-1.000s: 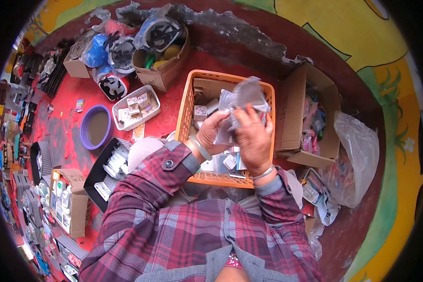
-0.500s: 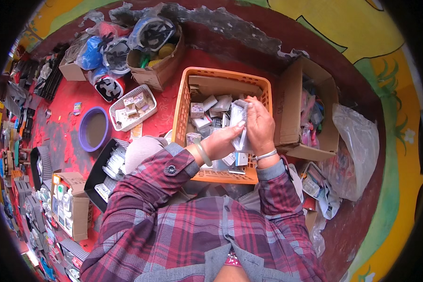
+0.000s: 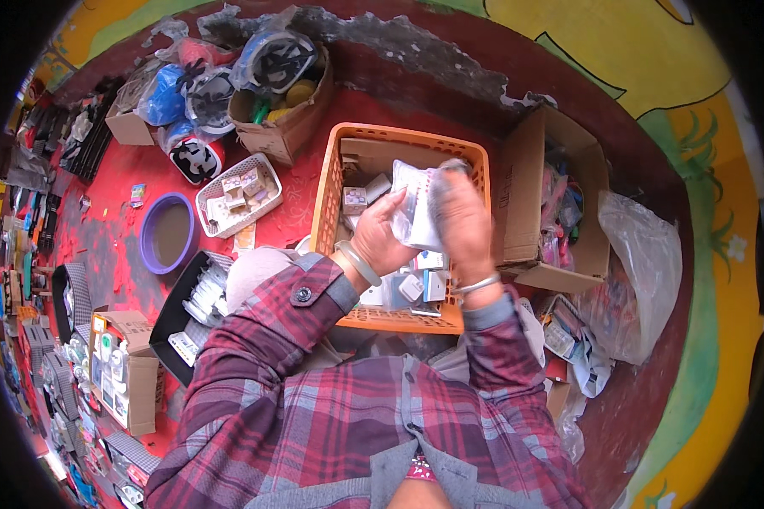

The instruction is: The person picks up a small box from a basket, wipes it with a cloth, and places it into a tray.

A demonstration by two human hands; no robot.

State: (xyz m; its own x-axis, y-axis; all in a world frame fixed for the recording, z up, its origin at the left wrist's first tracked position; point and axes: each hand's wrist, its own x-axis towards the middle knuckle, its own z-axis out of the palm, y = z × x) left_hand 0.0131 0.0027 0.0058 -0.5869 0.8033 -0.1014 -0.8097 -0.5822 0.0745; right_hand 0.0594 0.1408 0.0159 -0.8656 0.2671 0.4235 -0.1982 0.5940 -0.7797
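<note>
Head view: both hands are raised over an orange basket (image 3: 331,199) that stands on a red floor (image 3: 127,246). The left hand (image 3: 380,240) and the right hand (image 3: 463,222) are close together, both closed on a clear plastic packet (image 3: 418,212) held between them above the basket's middle. The left fingers (image 3: 390,204) grip the packet's left edge; the right hand covers its right side, fingertips curled over the top. A pale bangle (image 3: 356,263) sits on the left wrist, a thin bracelet (image 3: 475,286) on the right. Both sleeves are plaid.

Inside the basket lie small boxes (image 3: 354,199) and more packets (image 3: 412,288), loosely heaped. Just right of the basket stands an open carton (image 3: 518,204) holding coloured packets; a crumpled clear bag (image 3: 641,271) lies beyond it. Left of the basket, a white tray (image 3: 265,170) carries small boxes, and a purple bowl (image 3: 151,242) sits just beside that. A black tray (image 3: 174,314) with white parts lies near the person's left elbow, and a small carton (image 3: 140,382) of packaged items is further left. Behind the basket a brown box (image 3: 293,127) holds wrapped goods, with bagged items next to it. More wares line the far left edge, too small to tell apart.
</note>
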